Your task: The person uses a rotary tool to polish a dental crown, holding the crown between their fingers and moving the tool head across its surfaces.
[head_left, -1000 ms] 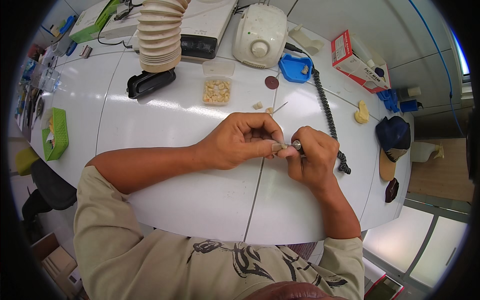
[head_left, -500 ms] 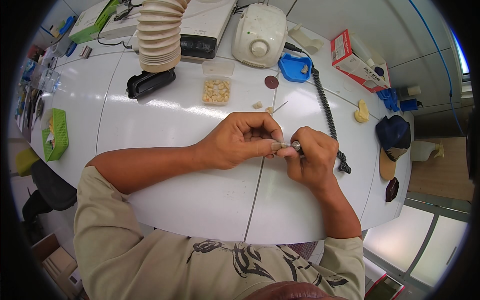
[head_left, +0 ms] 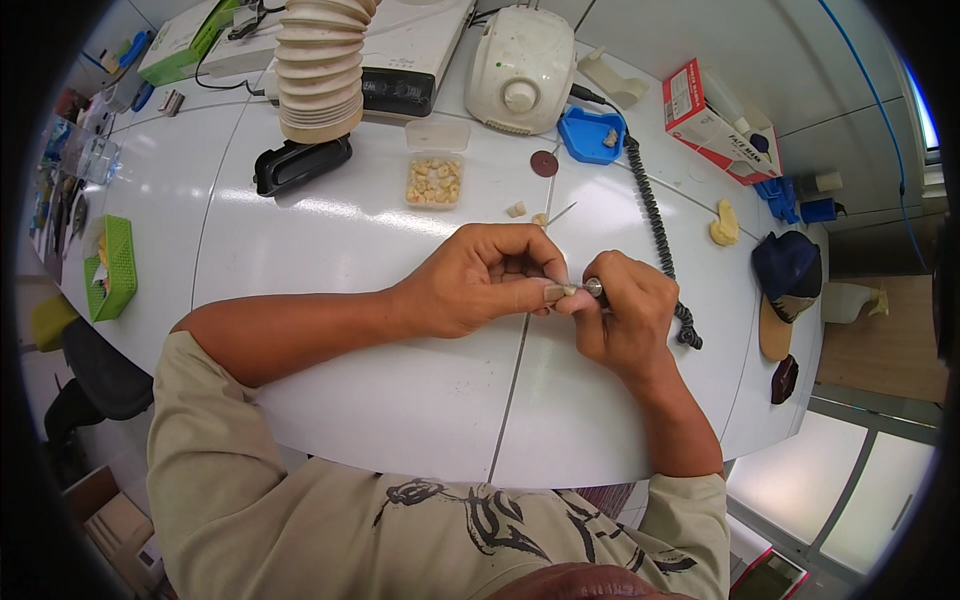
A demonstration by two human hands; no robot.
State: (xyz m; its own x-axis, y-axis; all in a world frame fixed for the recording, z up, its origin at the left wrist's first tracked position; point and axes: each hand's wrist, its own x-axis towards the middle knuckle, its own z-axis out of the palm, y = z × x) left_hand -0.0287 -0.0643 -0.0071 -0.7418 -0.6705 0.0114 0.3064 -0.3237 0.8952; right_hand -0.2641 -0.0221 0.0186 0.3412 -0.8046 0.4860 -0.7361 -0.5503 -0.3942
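Note:
Between the thumb and fingers of my left hand (head_left: 475, 280) is a small, pale tooth-shaped piece (head_left: 569, 291). My right hand (head_left: 637, 312) grips a rotary handpiece (head_left: 594, 287), its metal nose pointing left at the piece. Both sets of fingertips meet there, and the handpiece's fine tip is too small to make out clearly. Just beyond my hands lie two loose tooth-coloured pieces, one a small block (head_left: 516, 210) and the other a rounder bit (head_left: 539, 219), beside a thin pointed metal rod (head_left: 563, 213). Farther back stands an open clear box (head_left: 433, 185) of similar pieces.
A coiled black cord (head_left: 655, 220) runs along the right from a cream control unit (head_left: 515, 80). Behind are a dark red disc (head_left: 544, 163), a blue tray (head_left: 568, 137) and a ribbed hose (head_left: 320, 75). A green basket (head_left: 122, 270) stands left; a cap (head_left: 785, 280) lies right.
Both hands keep nearly the same place and grip. The small tooth-shaped piece looks slightly turned at my left fingertips, showing a little more of its pale yellow surface.

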